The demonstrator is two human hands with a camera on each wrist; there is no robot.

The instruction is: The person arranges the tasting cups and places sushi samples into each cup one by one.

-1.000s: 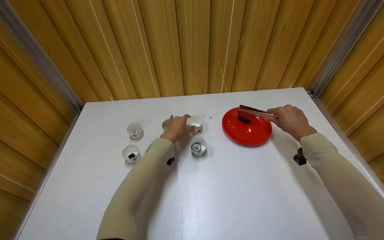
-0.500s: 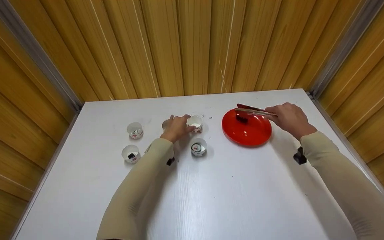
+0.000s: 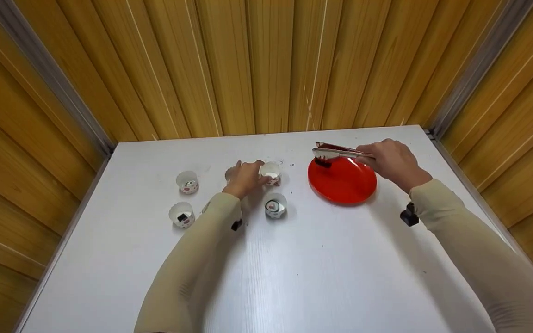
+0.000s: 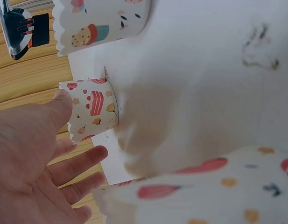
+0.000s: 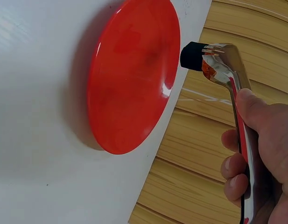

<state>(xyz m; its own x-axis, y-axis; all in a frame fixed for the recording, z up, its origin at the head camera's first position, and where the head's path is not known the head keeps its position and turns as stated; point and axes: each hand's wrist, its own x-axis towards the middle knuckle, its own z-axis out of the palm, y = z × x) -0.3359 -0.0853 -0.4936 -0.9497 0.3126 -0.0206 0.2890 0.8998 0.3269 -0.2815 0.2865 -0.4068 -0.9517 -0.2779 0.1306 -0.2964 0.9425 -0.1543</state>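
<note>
In the head view my left hand [image 3: 245, 178] is at the rear middle of the white table, thumb and index finger holding the rim of a printed paper baking cup [image 3: 272, 177]. The left wrist view shows the thumb on that cup [image 4: 94, 109], other fingers spread. My right hand [image 3: 393, 162] grips metal tongs [image 3: 338, 151]. Their tips hold a small black piece [image 3: 323, 163] above the far left rim of a red plate [image 3: 343, 182]. In the right wrist view, orange shows beside the black piece [image 5: 192, 56] in the tongs.
Closer to me stands a baking cup [image 3: 275, 210] with a round, dark-rimmed piece inside. At left are a rear cup [image 3: 188, 185] and a front cup [image 3: 182, 219] holding a black-and-white piece. Left hand and sleeve partly hide further cups. Wood-patterned walls [image 3: 266, 69] border the table.
The tongs with the black piece have risen off the red plate and moved left to its far rim, right hand following. The left hand stays at its cup.
</note>
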